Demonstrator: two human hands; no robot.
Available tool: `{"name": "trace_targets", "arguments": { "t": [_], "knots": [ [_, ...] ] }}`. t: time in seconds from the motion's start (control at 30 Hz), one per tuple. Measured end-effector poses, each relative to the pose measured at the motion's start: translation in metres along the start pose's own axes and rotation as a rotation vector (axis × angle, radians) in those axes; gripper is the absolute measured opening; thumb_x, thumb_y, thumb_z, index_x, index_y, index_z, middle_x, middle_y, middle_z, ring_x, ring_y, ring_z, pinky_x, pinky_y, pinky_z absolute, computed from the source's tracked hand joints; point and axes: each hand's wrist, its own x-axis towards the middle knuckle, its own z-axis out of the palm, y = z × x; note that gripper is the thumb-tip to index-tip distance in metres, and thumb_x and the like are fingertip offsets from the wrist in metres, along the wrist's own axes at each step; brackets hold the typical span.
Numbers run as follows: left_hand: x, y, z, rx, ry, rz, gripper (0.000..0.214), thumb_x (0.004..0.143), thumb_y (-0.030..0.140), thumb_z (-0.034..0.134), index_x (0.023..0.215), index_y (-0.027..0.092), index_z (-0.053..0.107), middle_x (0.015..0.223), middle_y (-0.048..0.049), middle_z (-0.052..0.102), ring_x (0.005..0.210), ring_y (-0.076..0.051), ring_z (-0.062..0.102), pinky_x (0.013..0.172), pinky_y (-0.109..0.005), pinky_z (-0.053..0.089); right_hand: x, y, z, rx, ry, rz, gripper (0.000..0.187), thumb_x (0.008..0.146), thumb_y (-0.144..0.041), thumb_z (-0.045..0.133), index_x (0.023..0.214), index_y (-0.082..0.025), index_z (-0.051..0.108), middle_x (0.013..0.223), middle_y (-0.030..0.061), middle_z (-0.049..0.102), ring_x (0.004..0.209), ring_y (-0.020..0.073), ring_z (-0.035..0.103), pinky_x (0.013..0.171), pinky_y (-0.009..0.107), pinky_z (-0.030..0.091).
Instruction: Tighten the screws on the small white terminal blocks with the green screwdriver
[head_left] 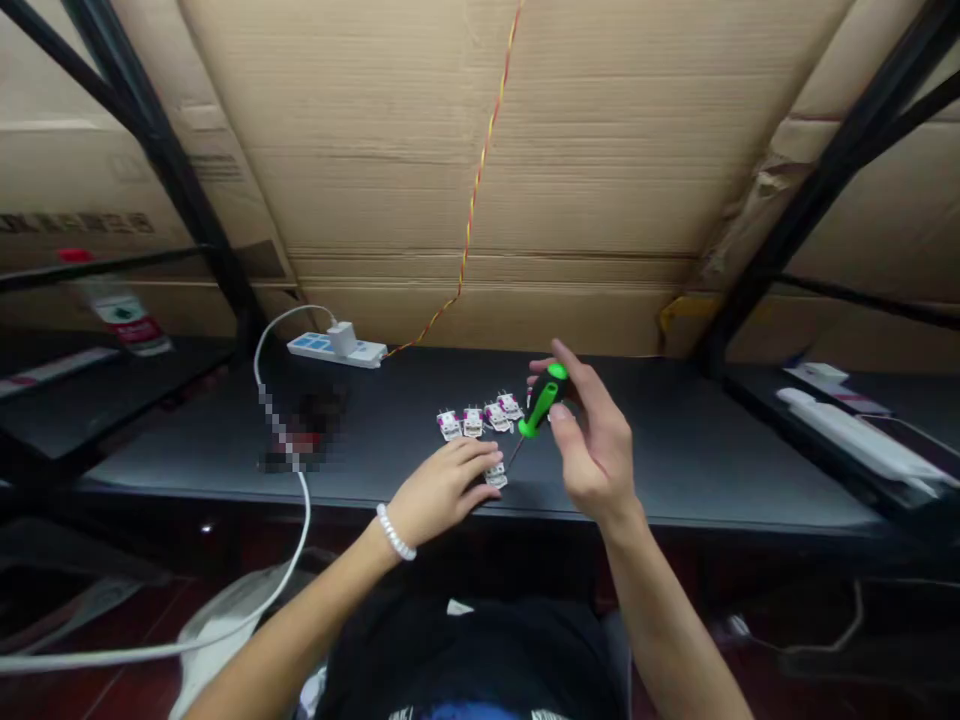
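A green-and-black screwdriver (545,398) is in my right hand (596,440), its handle between thumb and fingers. Its thin shaft points down and left toward a small white part (496,475) near the shelf's front edge. My left hand (448,485), with a white coiled band on the wrist, has its fingertips closed on that white part. Whether the screwdriver's tip touches the part, I cannot tell. Several similar white parts with purple bits (472,421) lie in a row just behind my left hand; some are partly hidden behind the right hand.
On the dark shelf top (405,400), a power strip (360,350) with a white plug stands at the back left. A white cable (304,520) runs down over the front edge. Black metal posts (191,190) flank both sides, and cardboard (585,180) closes the back.
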Motion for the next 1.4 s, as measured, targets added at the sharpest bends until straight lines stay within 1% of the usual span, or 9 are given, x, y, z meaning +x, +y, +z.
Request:
{"name": "trace_targets", "arguments": {
  "t": [0.07,0.2,0.27,0.43,0.57,0.63,0.7,0.83,1.4],
  "knots": [
    [0.000,0.000,0.000,-0.001,0.000,0.003,0.040,0.104,0.038,0.068,0.138,0.019,0.068,0.140,-0.0135,0.071,0.130,-0.029,0.066,0.115,-0.049,0.056,0.001,-0.001,-0.001,-0.013,0.013,-0.011,0.050,0.102,-0.023,0.052,0.152,-0.029,0.056,0.131,0.0103,0.067,0.115,0.0271,0.068,0.096,0.047,0.059],
    [-0.001,-0.001,0.000,0.000,0.000,0.003,0.040,0.103,0.039,0.068,0.138,0.019,0.068,0.141,-0.0134,0.070,0.132,-0.029,0.065,0.116,-0.049,0.055,0.003,-0.003,0.001,-0.123,0.087,-0.029,0.048,0.091,-0.028,0.075,0.138,-0.027,0.065,0.121,0.0089,0.067,0.104,0.0249,0.066,0.084,0.040,0.060],
    [-0.001,-0.001,0.001,0.004,0.002,0.000,0.041,0.103,0.039,0.069,0.138,0.018,0.068,0.140,-0.0139,0.070,0.132,-0.029,0.065,0.116,-0.049,0.055,0.002,-0.002,0.002,-0.131,0.101,-0.016,0.048,0.094,-0.026,0.072,0.142,-0.028,0.064,0.118,0.0085,0.067,0.101,0.0237,0.066,0.083,0.039,0.060],
    [-0.001,0.000,0.000,0.009,0.002,0.006,0.041,0.103,0.038,0.068,0.137,0.017,0.069,0.140,-0.0140,0.071,0.130,-0.028,0.066,0.115,-0.048,0.056,0.000,0.002,0.001,-0.019,0.014,0.007,0.057,0.105,-0.024,0.047,0.162,-0.027,0.045,0.132,0.0119,0.065,0.113,0.0258,0.067,0.094,0.046,0.061],
    [0.000,0.000,-0.001,0.011,0.000,0.005,0.041,0.104,0.039,0.067,0.138,0.018,0.068,0.140,-0.0138,0.070,0.131,-0.028,0.066,0.115,-0.049,0.056,0.001,0.000,0.001,-0.165,0.120,0.006,0.049,0.096,-0.032,0.069,0.145,-0.028,0.065,0.121,0.0103,0.059,0.104,0.0245,0.063,0.084,0.041,0.062],
    [-0.001,0.000,-0.001,0.010,-0.001,0.006,0.040,0.104,0.039,0.067,0.139,0.019,0.068,0.140,-0.0130,0.070,0.131,-0.028,0.066,0.115,-0.048,0.056,0.001,0.000,0.002,-0.210,0.162,0.022,0.050,0.092,-0.032,0.076,0.141,-0.028,0.068,0.115,0.0086,0.058,0.097,0.0222,0.063,0.080,0.039,0.062],
    [-0.001,-0.001,0.000,0.011,0.006,0.007,0.039,0.103,0.039,0.068,0.138,0.020,0.068,0.140,-0.0129,0.070,0.130,-0.028,0.066,0.115,-0.048,0.056,0.001,0.002,0.003,-0.183,0.151,0.034,0.054,0.096,-0.028,0.070,0.149,-0.029,0.062,0.118,0.0090,0.061,0.099,0.0221,0.065,0.083,0.039,0.063],
    [-0.001,-0.001,0.001,0.016,0.014,0.006,0.040,0.103,0.038,0.068,0.138,0.019,0.068,0.139,-0.0134,0.071,0.130,-0.028,0.066,0.115,-0.049,0.056,-0.001,0.007,0.005,-0.068,0.089,0.041,0.061,0.103,-0.023,0.055,0.162,-0.030,0.046,0.133,0.0116,0.065,0.116,0.0261,0.069,0.100,0.047,0.062],
    [-0.001,-0.001,0.000,0.037,0.009,0.042,0.037,0.105,0.037,0.065,0.137,0.020,0.068,0.140,-0.0132,0.070,0.129,-0.028,0.066,0.113,-0.049,0.057,-0.005,0.013,0.006,-0.051,0.121,0.056,0.060,0.103,-0.027,0.056,0.162,-0.031,0.046,0.134,0.0129,0.064,0.118,0.0287,0.069,0.103,0.052,0.062]
  ]
}}
